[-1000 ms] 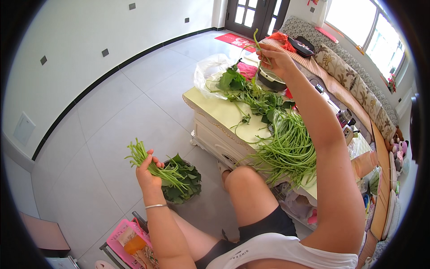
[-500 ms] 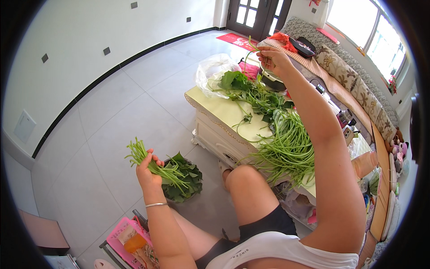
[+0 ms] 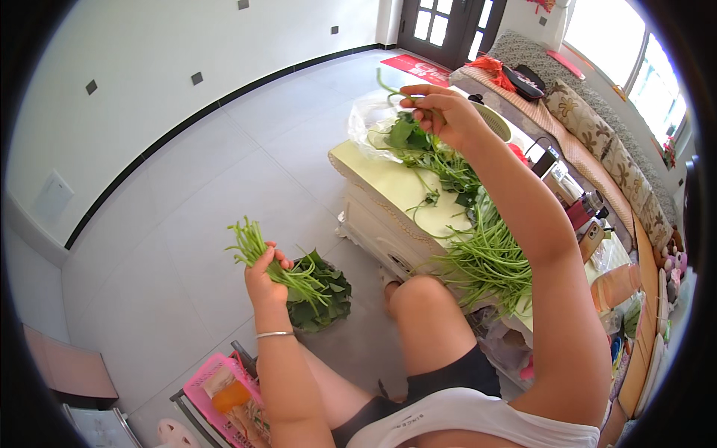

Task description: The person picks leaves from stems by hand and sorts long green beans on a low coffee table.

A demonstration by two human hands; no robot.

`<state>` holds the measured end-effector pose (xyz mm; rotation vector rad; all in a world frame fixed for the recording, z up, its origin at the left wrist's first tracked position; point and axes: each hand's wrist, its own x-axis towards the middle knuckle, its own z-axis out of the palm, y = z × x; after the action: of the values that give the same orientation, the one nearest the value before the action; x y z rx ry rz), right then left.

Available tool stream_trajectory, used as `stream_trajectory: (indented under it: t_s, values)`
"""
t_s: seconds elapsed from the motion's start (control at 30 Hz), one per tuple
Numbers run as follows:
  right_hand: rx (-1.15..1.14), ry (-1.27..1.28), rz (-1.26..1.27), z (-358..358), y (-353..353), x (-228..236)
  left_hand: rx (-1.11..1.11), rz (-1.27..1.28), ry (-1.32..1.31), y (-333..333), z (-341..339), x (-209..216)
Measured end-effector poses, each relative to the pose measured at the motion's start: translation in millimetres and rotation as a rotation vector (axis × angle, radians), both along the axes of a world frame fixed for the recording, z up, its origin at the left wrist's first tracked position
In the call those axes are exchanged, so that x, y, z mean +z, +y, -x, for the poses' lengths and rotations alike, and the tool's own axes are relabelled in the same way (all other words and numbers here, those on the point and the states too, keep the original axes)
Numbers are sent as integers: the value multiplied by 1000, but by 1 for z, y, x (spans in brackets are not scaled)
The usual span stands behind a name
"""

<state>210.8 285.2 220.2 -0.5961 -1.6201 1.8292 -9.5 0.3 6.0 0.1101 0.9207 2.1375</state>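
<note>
My left hand (image 3: 267, 278) is closed round a bunch of thin green stems (image 3: 250, 243), held above a container of dark green leaves (image 3: 320, 295) on the floor. Raised over the far part of the table, my right hand (image 3: 441, 112) pinches a single green stem (image 3: 387, 84) between thumb and fingers. Below my right forearm, a large heap of long green stems (image 3: 489, 257) lies along the near side of the table (image 3: 351, 160). Leafy greens (image 3: 441, 160) are spread behind that heap, partly hidden by my right hand and arm.
A clear plastic bag (image 3: 366, 123) sits on the table's far left corner. Past my right arm are a phone (image 3: 591, 237), a dark red flask (image 3: 582, 210) and a pinkish bottle (image 3: 616, 286). A pink basket (image 3: 216, 384) stands by my left forearm. The sofa (image 3: 582, 123) runs along the right.
My right hand has come slightly lower and nearer with the stem. My left hand keeps its bunch. The whole view has shifted somewhat, moving the room's contents to the right in the picture.
</note>
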Motion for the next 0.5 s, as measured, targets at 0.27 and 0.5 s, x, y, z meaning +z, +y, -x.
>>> stream_trajectory:
  t_s: [0.27, 0.5]
  values:
    - [263, 59, 169, 70, -102, -62, -28, -117, 128, -4, -2, 4]
    - [54, 37, 405, 91, -166, -167, -85, -28, 184, -5, -13, 14]
